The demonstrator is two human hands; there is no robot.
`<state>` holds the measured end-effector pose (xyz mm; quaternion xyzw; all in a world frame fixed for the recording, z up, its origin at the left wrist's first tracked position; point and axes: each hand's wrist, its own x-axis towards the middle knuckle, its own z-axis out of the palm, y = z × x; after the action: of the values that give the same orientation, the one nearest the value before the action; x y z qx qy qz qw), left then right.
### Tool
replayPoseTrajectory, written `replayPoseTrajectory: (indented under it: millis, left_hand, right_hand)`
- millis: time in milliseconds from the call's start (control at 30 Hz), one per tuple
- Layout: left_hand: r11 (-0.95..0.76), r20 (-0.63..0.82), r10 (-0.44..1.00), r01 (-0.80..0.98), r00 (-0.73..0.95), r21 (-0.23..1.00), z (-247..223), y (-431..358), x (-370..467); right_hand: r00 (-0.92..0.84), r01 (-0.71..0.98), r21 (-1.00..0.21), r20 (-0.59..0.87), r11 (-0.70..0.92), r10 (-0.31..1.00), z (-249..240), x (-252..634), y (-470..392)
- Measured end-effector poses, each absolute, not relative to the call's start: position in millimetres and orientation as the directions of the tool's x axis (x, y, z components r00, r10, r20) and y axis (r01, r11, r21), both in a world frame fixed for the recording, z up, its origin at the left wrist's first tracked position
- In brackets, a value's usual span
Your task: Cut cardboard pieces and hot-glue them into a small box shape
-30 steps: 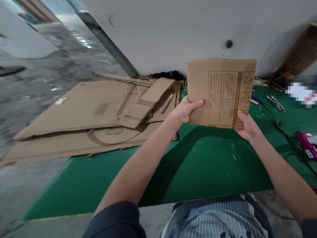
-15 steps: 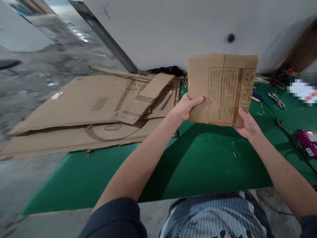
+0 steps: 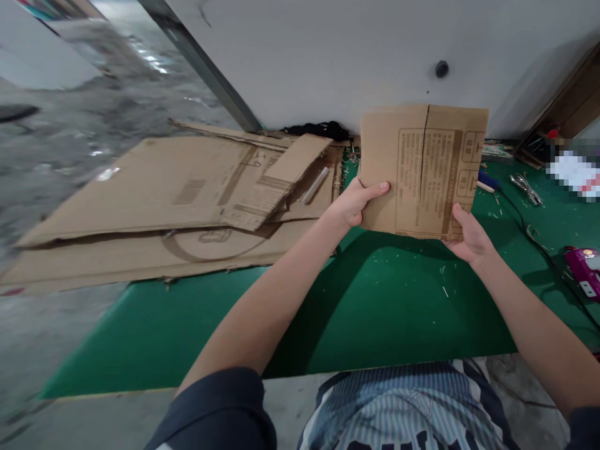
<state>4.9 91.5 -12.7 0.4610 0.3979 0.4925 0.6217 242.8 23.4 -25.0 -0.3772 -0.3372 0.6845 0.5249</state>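
A printed cardboard piece [image 3: 407,169] is held up above the green table, its face toward me. A dark slit runs down it from the top edge, right of its middle. My left hand [image 3: 359,201] grips its left edge, the thumb lying on the front and the fingers hidden behind. At the lower right corner, my right hand [image 3: 469,236] pinches it with the thumb in front. Left of my hands lie large flattened cardboard sheets [image 3: 140,187], with a narrower printed cardboard strip [image 3: 281,187] on top.
The green table [image 3: 398,312] carries small scraps. On its right are a magenta device [image 3: 584,270], a bundled cable [image 3: 525,189], a blue-handled tool [image 3: 487,181] and a black cord. A white wall [image 3: 328,62] stands behind. Black cloth [image 3: 319,130] lies at the back edge.
The cardboard's left edge has shifted slightly right with my left hand, and the slit looks a little wider at the top. Both hands keep their grip. The view has moved slightly.
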Motion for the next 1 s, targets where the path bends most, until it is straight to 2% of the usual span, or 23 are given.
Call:
replayPoseTrajectory:
  millis: [333,500,767,1000]
  left_hand:
    - [0.099,-0.06,0.98,-0.202,0.191,0.974,-7.3,97.1,3.1]
    - [0.102,-0.067,0.983,-0.206,0.17,0.973,-8.2,97.5,0.0]
    - [0.068,-0.032,0.986,-0.227,0.162,0.972,-12.2,96.5,3.7]
    - [0.059,-0.012,0.982,-0.241,0.19,0.969,-7.7,93.8,4.1]
  right_hand:
    - [-0.048,-0.413,-0.897,-0.153,-0.159,0.987,-24.6,245.2,35.6]
    - [-0.138,-0.365,-0.917,-0.117,-0.161,0.983,-21.2,244.8,31.5]
    - [-0.193,-0.398,-0.895,-0.131,-0.2,0.972,-26.9,248.5,30.0]
    - [-0.197,-0.357,-0.911,-0.142,-0.205,0.97,-24.8,248.0,26.6]
